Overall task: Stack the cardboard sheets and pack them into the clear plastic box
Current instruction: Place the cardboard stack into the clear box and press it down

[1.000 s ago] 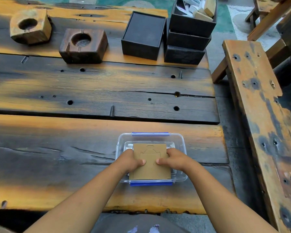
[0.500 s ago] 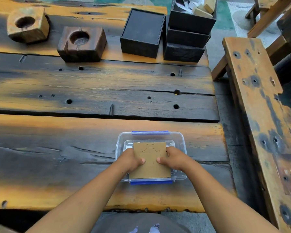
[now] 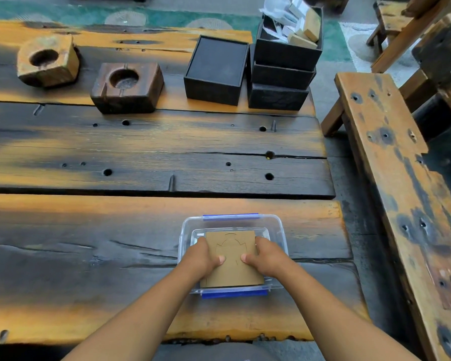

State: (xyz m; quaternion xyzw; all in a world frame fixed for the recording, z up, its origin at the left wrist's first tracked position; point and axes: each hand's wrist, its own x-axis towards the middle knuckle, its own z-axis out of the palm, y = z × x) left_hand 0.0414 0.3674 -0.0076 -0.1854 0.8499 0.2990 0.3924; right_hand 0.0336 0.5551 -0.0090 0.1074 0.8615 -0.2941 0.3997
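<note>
A: Report the work surface.
B: The bench (image 3: 141,230) is made of dark and orange planks with bolt holes. At its far edge stand two wood blocks (image 3: 126,87) with round recesses, and black trays (image 3: 216,69), some stacked.

A: Location of the box?
B: The box (image 3: 279,225) stands at the near right of the bench. It is clear plastic with blue clips on its far and near rims.

A: Location of the sheets?
B: The sheets (image 3: 232,259) lie over the box opening, tilted, with the near edge at the near rim. An outline is cut into the top face.

A: State of each grip?
B: The left hand (image 3: 199,257) is closed on the left edge of the sheets, thumb on top. The right hand (image 3: 264,256) is closed on the right edge, thumb on top.
</note>
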